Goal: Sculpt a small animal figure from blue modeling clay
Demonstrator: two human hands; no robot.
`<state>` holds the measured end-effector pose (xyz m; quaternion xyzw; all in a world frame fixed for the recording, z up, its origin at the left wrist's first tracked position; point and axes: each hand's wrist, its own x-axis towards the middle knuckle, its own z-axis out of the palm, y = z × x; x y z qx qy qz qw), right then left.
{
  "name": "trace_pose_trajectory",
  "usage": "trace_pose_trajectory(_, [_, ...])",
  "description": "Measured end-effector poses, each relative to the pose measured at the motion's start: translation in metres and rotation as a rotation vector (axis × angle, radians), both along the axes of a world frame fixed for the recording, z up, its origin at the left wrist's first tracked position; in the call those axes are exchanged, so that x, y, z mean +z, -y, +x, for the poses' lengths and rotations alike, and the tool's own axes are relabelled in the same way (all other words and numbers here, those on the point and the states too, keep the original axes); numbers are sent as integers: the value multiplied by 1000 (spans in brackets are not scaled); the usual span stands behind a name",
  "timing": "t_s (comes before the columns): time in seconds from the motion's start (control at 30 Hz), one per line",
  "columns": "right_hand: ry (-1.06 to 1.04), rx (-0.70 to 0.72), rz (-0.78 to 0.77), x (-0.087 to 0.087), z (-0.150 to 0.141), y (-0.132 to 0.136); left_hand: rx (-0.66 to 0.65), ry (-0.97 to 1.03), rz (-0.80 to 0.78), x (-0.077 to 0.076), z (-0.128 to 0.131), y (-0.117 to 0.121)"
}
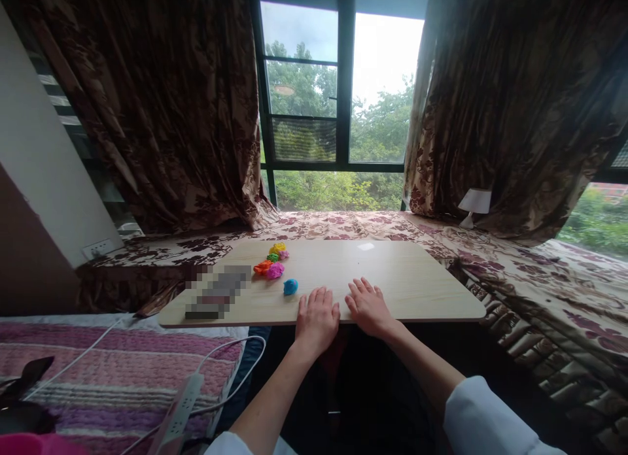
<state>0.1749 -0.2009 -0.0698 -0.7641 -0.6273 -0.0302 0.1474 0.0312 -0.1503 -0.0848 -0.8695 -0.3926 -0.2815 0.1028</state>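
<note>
My left hand [316, 319] lies flat, palm down, at the near edge of a pale wooden tabletop [407, 278], with its fingers stretched forward. Just right of it, my right hand [369, 306] rests the same way, fingers a little apart. Neither holds anything. A small blue lump [290, 287], perhaps modelling clay, sits left of my left hand, not touching it. Farther back on the left are several bright lumps close together: orange [263, 267], pink [275, 270], green [273, 257] and yellow [279, 248].
A blurred-out flat object [220, 291] lies at the table's left end. A small white piece [366, 246] is near the far edge. A power strip [182, 409] with a white cord lies on the striped quilt [216, 350]. A small lamp [473, 203] stands by the curtain.
</note>
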Motion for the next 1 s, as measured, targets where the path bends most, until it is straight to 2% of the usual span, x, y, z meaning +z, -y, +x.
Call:
trace_pose_trajectory(0.33, [4,-110,10,15,24,-47,0,-14,4,0,1,-2])
trace_pose_trajectory(0.43, [13,-83,0,11,17,-36,1,-9,1,0,0,-1])
trace_pose_trajectory(0.6, [24,14,-23,-1,-2,3,9,-2,-11,-1,1,0])
trace_pose_trajectory(0.67, [17,15,-28,-3,-4,6,12,-8,-14,-2,1,0])
trace_pose_trajectory(0.9, [-13,-137,-5,8,20,-43,0,-35,-9,-2,4,-1])
trace_pose_trajectory(1.0, [-9,-164,-7,11,25,-52,-1,-29,-7,-3,6,-1])
